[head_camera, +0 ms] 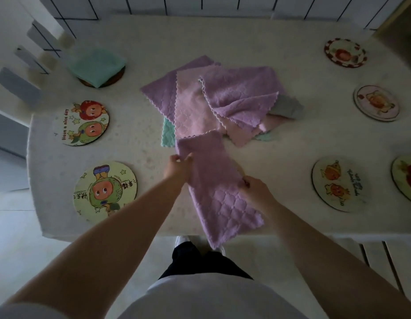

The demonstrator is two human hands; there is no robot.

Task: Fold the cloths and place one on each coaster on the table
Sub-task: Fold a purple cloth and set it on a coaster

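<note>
1. The left hand (179, 167) and the right hand (255, 188) are each pinching a side edge of the purple cloth (220, 192) at lower centre, fingers curled on it, probably for folding it.
2. The cloth is hanging over the surface (280, 157) edge.
3. A folded green cloth (97, 65) is already lying on the upper-left coaster (118, 77).

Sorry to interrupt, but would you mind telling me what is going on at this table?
A person is folding a purple quilted cloth at the near edge of the pale table, the left hand and right hand each pinching a side. One folded teal cloth already sits on a round coaster at the far left. A heap of unfolded cloths waits mid-table, and six cartoon-printed coasters, like the green one, are bare.
</note>
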